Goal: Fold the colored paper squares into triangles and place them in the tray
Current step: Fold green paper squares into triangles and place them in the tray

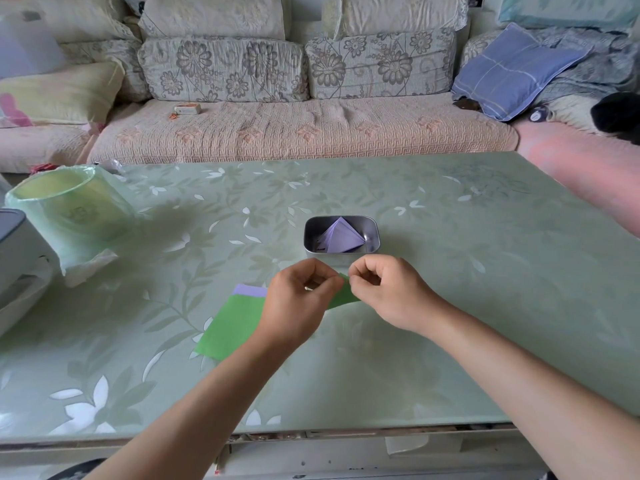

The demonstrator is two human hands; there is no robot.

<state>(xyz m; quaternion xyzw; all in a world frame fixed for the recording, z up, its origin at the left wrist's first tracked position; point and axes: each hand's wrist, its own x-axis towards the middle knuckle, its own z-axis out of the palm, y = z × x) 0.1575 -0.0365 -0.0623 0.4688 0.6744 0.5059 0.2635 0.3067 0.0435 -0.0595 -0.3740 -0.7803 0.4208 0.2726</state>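
1. Head view (the only view). A thin green paper square (232,327) is seen on the pale green leaf-patterned glass table (450,271), near centre and slightly left. Its left part lies flat. A green strip is raised between the hands, just near of the tray.
2. Whether the flat area and the raised strip are one sheet cannot be told, as the join is covered by the left hand (298,299).
3. A lilac paper sheet (249,290) is partly covered by the green square; only its far edge is exposed.
4. The left hand and right hand (384,292) are held side by side, fingertips almost meeting. The fingers of both are curled, and the far green corner is pinched between thumb and forefinger of each.
5. A small rounded rectangular metal tray (311,225) is set just beyond the hands. Lilac folded paper triangles (343,239) are already stacked in it, leaning.
6. Handling, as judged: the paper is expected to be very light, thin and limp, and easily creased off-line or torn. Almost no grip force is needed. Sliding on the smooth glass is likely, so the sheet should be pinned while the crease is pressed.
7. Hold points, as judged: opposite corners are best taken with the fingertips and matched, then the diagonal run flat. The finished triangle is best lifted by its folded edge, the stiffest part.
8. A green lined bin (69,209) is seen far left, and a floral sofa (277,129) beyond the table.
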